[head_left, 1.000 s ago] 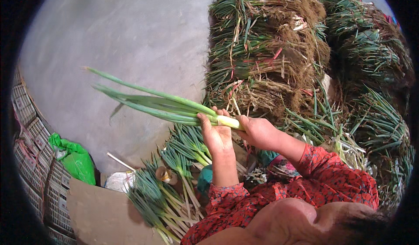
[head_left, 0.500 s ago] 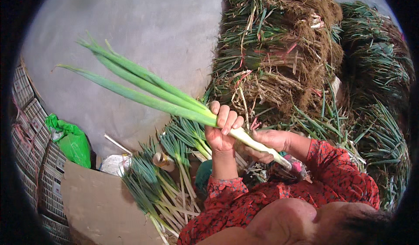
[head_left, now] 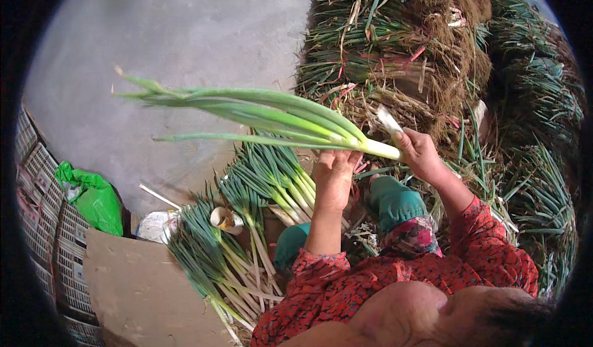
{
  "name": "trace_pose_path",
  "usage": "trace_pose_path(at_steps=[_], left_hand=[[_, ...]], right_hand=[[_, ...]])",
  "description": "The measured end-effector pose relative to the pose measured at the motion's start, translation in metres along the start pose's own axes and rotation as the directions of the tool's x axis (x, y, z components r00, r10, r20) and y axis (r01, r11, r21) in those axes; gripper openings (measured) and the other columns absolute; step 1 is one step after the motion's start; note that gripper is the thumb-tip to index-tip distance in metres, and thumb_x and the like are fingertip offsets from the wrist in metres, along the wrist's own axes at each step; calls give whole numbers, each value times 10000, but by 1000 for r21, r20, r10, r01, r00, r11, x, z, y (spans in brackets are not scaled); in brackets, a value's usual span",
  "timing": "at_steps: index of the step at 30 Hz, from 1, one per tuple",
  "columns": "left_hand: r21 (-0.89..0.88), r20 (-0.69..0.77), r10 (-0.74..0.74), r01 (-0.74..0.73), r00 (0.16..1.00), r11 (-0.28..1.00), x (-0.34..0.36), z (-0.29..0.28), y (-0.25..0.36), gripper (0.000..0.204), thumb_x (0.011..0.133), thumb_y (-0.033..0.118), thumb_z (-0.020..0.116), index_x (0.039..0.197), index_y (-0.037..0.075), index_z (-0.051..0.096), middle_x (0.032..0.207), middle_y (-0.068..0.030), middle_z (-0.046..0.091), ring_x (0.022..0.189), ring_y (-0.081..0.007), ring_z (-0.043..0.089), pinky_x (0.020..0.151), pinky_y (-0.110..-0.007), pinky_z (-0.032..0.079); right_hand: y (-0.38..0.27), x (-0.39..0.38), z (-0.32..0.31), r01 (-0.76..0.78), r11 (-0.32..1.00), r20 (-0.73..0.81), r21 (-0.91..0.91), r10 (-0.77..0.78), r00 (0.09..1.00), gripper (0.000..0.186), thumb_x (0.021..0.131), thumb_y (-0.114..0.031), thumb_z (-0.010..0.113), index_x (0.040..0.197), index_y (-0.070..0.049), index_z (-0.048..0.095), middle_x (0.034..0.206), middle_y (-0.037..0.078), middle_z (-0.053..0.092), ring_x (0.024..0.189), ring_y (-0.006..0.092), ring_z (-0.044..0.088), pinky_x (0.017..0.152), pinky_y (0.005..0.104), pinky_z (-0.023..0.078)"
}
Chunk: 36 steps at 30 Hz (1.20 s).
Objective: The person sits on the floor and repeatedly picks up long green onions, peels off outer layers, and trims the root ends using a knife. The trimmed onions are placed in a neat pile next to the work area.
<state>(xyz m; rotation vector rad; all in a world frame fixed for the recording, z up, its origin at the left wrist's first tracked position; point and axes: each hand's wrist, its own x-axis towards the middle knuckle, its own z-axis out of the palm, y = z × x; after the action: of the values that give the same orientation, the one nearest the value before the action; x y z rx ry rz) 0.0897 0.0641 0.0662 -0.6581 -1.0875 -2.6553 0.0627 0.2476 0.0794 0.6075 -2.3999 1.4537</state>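
I hold a long green onion [head_left: 284, 117] sideways, its leaves reaching left over the floor and its pale stalk toward the right. My left hand [head_left: 334, 173] is under the stalk where the leaves fan out, fingertips bent against it. My right hand [head_left: 421, 156] grips the white end, and a pale strip [head_left: 388, 119], apparently peeled layer, sticks up by its thumb. Below my hands, loose green onions with pale stalks [head_left: 241, 279] lie in bunches. My knees in teal cloth [head_left: 398, 206] show beneath my arms.
Bundled onions with brown roots [head_left: 395, 63] are piled high at the back right, more [head_left: 537, 100] at the right edge. Left are stacked plastic crates [head_left: 43, 211], a green bag [head_left: 99, 202], a white sack [head_left: 151, 226], cardboard [head_left: 136, 285], a thin rod [head_left: 159, 195] and a tube [head_left: 223, 220].
The onion has swung from slanting down-right to nearly level. My right hand has risen to the right, a pale strip now at its thumb. My left hand's fingers no longer wrap over the stalk.
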Motion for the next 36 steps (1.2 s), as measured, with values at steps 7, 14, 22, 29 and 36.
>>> trace_pose_path(at_steps=[7,14,22,29,36], left_hand=[[78,117,-86,77,989,994,-2,13,-27,397,783,364,566,1009,44,501,961,-124,569,899,-251,549,836,-418,417],[-170,-189,-8,-24,982,985,5,6,-19,326,843,416,453,736,112,405,623,-1,383,653,-157,425,727,-377,412],[-204,-396,19,-108,918,973,1,-25,7,309,825,395,505,717,123,408,570,27,369,566,-125,392,618,-332,402],[-82,-489,107,-167,866,982,-4,-46,35,335,818,433,503,703,141,386,552,37,334,542,-114,359,585,-293,366],[-92,-514,66,-131,855,987,-18,-50,30,335,818,422,508,691,138,383,549,37,336,529,-114,352,566,-286,358]], right_hand=[[17,18,-1,-193,539,-42,820,392,919,309,898,-348,382,795,-66,457,498,-11,367,361,98,342,332,234,286],[27,2,-13,-273,738,64,617,298,952,335,899,-368,373,811,-65,487,498,-48,337,390,49,281,349,201,214],[69,-45,-57,-365,828,48,426,382,923,323,898,-333,400,833,-36,510,577,-68,370,474,31,294,409,202,243],[167,-91,-150,-404,878,-441,257,479,759,328,875,-358,438,808,-56,545,527,-68,359,449,31,305,401,204,252],[215,-137,-204,-473,875,-661,-102,296,690,375,884,-339,423,784,4,538,542,-16,399,499,72,355,459,245,308]])
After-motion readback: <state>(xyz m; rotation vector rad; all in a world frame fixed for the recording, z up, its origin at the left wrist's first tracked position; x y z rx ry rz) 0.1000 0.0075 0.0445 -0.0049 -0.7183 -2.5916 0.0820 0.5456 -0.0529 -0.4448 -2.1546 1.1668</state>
